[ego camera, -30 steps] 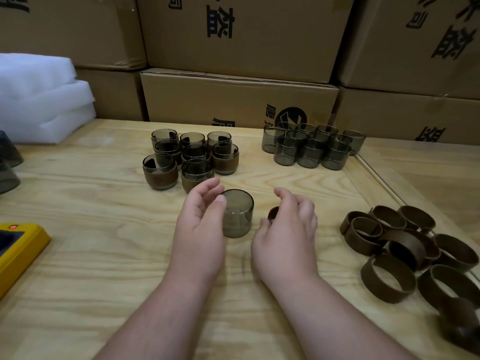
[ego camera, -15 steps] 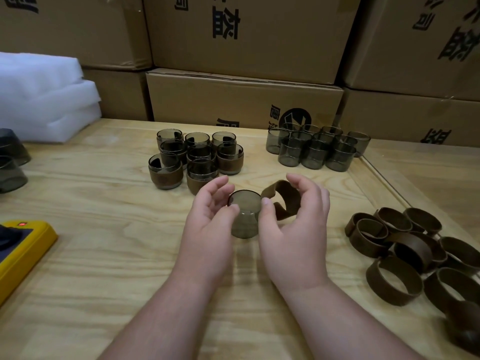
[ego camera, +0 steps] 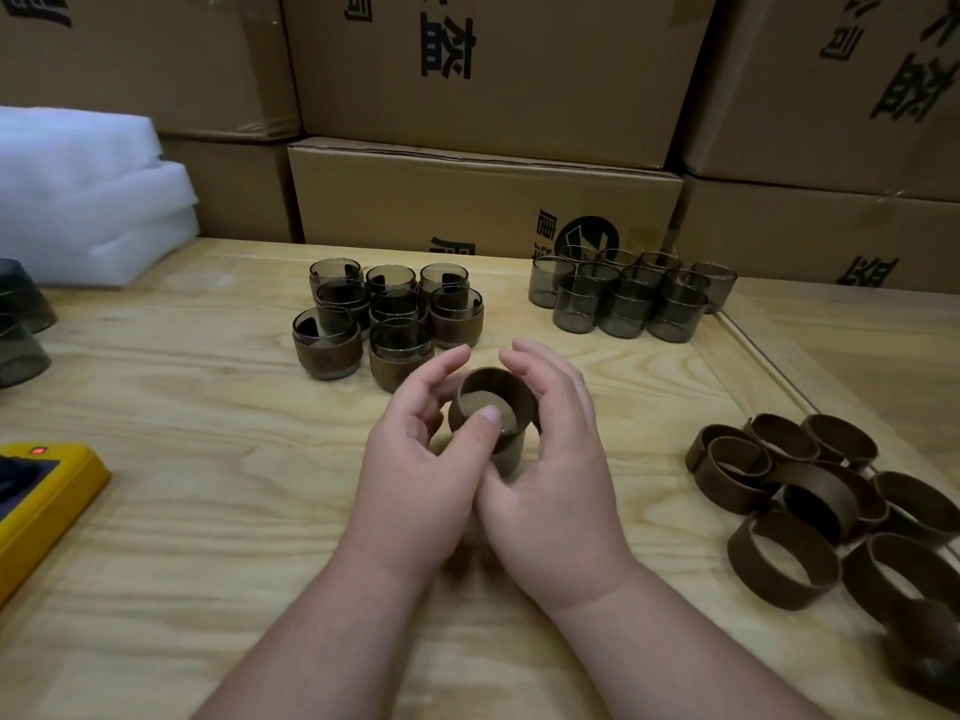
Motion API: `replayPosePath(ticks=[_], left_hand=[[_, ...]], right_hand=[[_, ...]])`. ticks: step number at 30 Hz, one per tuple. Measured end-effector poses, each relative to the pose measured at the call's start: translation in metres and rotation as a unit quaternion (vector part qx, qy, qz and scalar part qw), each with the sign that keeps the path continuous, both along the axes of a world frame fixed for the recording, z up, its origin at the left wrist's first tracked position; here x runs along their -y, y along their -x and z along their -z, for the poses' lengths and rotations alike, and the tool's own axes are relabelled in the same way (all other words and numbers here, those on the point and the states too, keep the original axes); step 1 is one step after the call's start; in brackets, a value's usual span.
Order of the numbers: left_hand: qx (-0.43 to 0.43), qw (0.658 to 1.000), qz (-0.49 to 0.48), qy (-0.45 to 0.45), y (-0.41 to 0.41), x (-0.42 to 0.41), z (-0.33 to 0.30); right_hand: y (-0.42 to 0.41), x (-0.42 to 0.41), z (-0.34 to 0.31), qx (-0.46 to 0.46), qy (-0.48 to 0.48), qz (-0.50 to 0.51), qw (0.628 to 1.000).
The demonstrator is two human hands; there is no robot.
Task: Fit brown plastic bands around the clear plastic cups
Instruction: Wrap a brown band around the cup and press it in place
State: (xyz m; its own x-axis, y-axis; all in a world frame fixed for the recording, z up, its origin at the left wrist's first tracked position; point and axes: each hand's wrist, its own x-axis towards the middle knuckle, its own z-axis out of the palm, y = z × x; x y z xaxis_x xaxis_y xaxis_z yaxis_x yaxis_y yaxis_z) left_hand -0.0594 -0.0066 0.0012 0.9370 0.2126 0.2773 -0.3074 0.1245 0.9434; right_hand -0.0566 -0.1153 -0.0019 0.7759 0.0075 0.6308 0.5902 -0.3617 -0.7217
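Observation:
A smoky clear cup stands upside down on the wooden table between my hands. A brown band sits around its top end. My left hand curls round the left side, thumb pressing on the band's near rim. My right hand curls round the right side of the band. Several banded cups cluster behind my hands. Bare cups stand at the back right. Loose brown bands lie in a pile at the right.
Stacked cardboard boxes wall off the table's far edge. White foam sheets lie at the back left, with dark cups at the left edge. A yellow device sits at the near left.
My right hand brought the brown band from beside the cup over onto its top. Both hands have closed in around the cup and band.

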Motion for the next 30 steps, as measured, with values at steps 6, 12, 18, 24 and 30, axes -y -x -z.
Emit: replayPosePath(ticks=[6, 12, 18, 24, 30], left_hand=[[0.000, 1.000, -0.020, 0.015, -0.0036, -0.0013, 0.0008], [-0.026, 0.999, -0.028, 0.028, -0.0063, -0.0044, 0.0030], [-0.049, 0.997, -0.020, 0.055, -0.0089, -0.0071, 0.0038], [-0.037, 0.998, -0.045, -0.034, -0.0061, -0.0073, 0.0033], [-0.031, 0.993, -0.061, -0.092, -0.0063, -0.0095, 0.0029]], right_hand=[[-0.0031, 0.0009, 0.0021, -0.074, -0.034, 0.051, 0.995], [-0.0047, 0.0012, 0.0012, -0.076, -0.035, 0.047, 0.995], [-0.0067, 0.0043, 0.0029, -0.100, -0.048, 0.025, 0.994], [-0.0072, 0.0057, -0.0039, -0.126, -0.062, 0.023, 0.990], [-0.0063, 0.0067, -0.0057, -0.139, -0.059, 0.038, 0.988]])
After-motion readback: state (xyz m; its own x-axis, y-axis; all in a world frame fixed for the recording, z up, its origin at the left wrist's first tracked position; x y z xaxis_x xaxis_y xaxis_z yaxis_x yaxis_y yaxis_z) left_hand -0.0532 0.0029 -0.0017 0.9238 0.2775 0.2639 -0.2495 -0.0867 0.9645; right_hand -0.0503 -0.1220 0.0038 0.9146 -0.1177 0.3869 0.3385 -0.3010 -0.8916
